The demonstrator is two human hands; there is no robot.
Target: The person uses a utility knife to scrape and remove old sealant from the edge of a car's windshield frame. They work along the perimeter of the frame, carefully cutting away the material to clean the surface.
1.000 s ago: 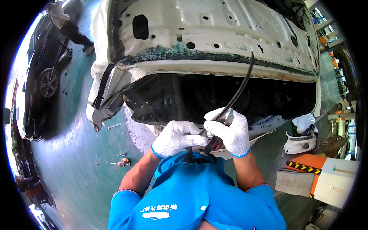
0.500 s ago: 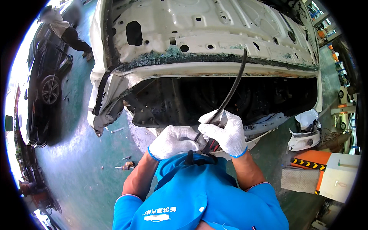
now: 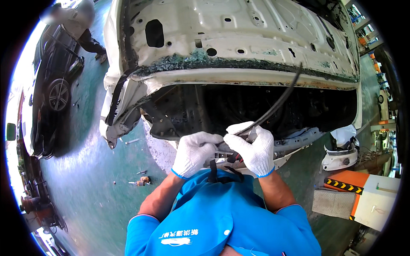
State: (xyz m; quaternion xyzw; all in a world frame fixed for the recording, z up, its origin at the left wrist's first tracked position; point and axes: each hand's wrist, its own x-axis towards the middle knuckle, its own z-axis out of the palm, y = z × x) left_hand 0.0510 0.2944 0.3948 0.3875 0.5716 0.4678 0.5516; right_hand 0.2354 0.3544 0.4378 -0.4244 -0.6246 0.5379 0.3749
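My right hand (image 3: 251,148), in a white knit glove with a blue cuff, is closed round a long, thin, dark flexible strip (image 3: 279,103). The strip's free end curves up and to the right, across the dark opening in the car body (image 3: 243,74). My left hand (image 3: 196,152), gloved alike, is pinched beside the right one, at what looks like the near end of the same strip; the fingers partly hide it. Behind both hands lies the damaged white car body, with crumbled glass along its edge. Black straps (image 3: 213,170) hang just below my hands.
A black car (image 3: 53,91) stands at the left with a person (image 3: 81,27) beside it. Tools and small parts (image 3: 142,181) lie on the green floor (image 3: 98,200). To the right are a white bumper-like part (image 3: 339,158) and an orange-and-white cabinet (image 3: 380,198).
The strip has swung right and lower, its free end now farther to the right. My left hand has risen slightly and moved right, closer to the right hand.
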